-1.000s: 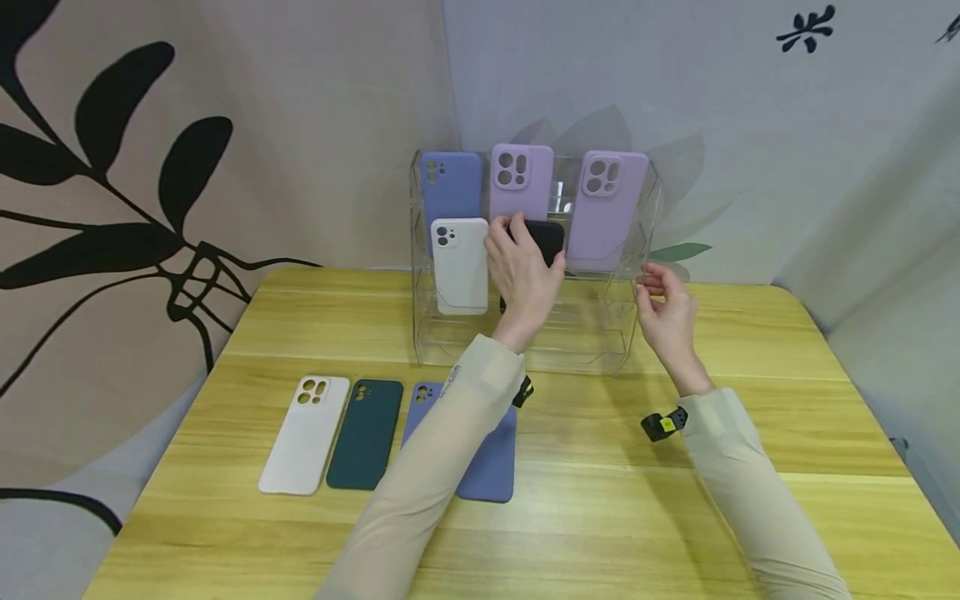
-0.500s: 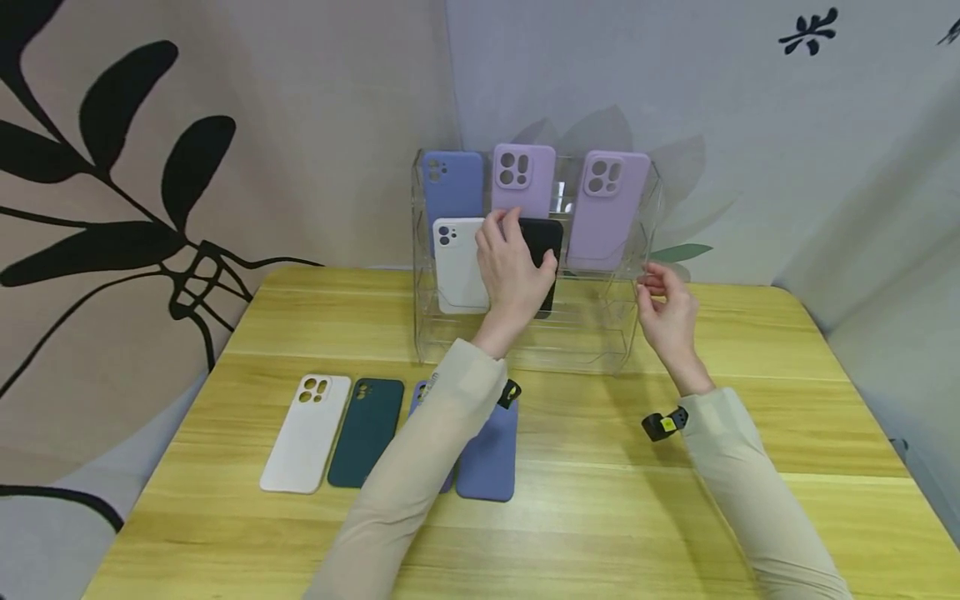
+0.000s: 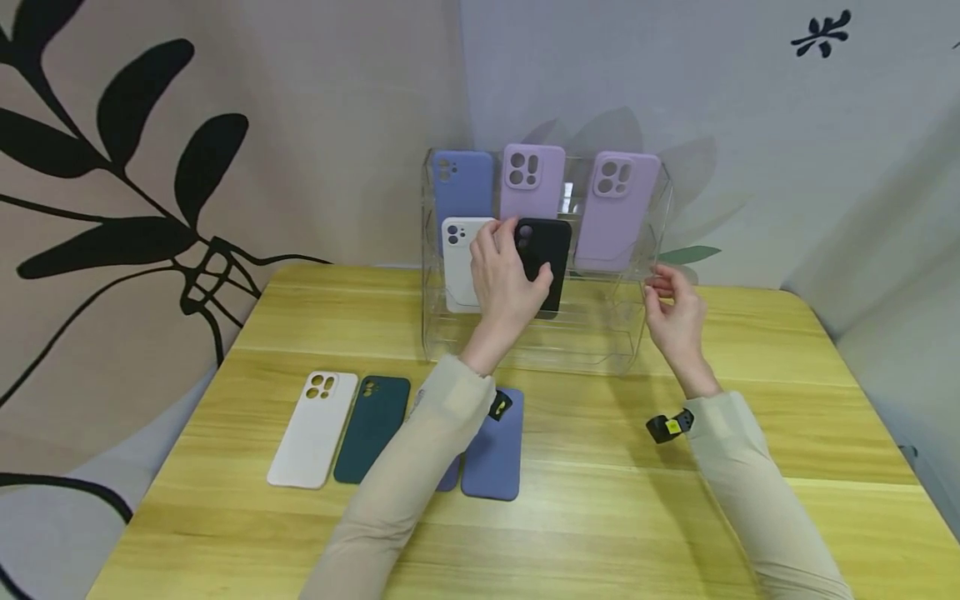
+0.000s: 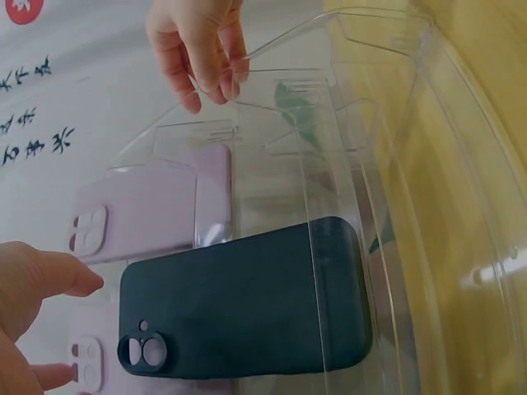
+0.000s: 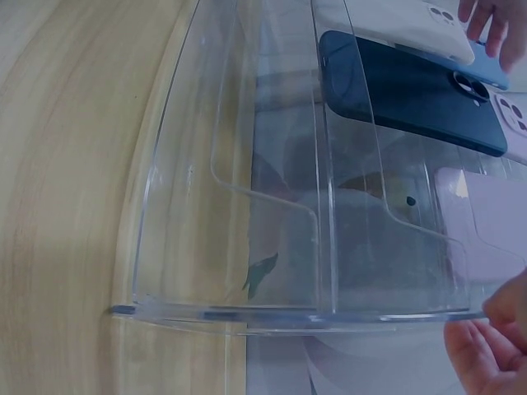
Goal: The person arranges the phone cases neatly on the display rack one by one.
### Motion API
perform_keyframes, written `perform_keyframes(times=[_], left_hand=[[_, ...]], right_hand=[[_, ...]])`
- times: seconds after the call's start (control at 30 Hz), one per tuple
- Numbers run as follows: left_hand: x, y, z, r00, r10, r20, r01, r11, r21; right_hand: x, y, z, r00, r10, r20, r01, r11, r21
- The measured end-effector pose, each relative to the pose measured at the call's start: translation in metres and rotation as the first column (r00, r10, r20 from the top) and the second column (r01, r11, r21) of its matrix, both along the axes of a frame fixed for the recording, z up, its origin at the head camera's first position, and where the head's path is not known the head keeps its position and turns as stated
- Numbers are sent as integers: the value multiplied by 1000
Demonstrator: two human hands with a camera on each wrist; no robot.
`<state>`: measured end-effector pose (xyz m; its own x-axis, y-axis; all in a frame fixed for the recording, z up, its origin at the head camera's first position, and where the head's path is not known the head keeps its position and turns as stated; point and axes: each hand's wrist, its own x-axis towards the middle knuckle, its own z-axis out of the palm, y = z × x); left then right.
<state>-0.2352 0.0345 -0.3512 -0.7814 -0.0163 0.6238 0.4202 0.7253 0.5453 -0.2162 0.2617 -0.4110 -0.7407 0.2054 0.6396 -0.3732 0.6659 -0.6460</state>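
A dark phone case (image 3: 550, 268) leans in the middle tier of a clear acrylic display rack (image 3: 573, 362), its camera cutout at the top. Beside it my left hand (image 3: 507, 271) hovers with thumb and fingers spread; in the left wrist view a gap shows between those fingers (image 4: 70, 276) and the case. A white phone case (image 3: 458, 275) stands to the left on the same tier, partly behind that hand. At the rack's right side my right hand (image 3: 677, 315) pinches the clear edge; its fingertips (image 5: 473, 350) meet the panel in the right wrist view.
On the upper tier stand a blue phone case (image 3: 462, 187) and two lilac phone cases (image 3: 618, 221). A white case (image 3: 315, 433), a dark green case (image 3: 372, 429) and blue cases (image 3: 493, 458) lie on the wooden table (image 3: 585, 517), one partly under the left sleeve.
My left hand has drawn back leftward from the dark case, uncovering more of it; the case stays in the rack. The right hand keeps its place at the rack's side.
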Motion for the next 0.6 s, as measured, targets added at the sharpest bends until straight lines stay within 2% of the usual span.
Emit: perform_keyframes(times=[0.33, 0.6], left_hand=[[11, -15, -4, 999, 15, 51, -15, 1000, -12], [20, -30, -13, 994, 5, 107, -6, 1000, 8]], right_hand=[[-1, 0, 0, 1000, -4, -12, 4, 1000, 15], [-1, 0, 0, 1000, 12, -22, -12, 1000, 8]])
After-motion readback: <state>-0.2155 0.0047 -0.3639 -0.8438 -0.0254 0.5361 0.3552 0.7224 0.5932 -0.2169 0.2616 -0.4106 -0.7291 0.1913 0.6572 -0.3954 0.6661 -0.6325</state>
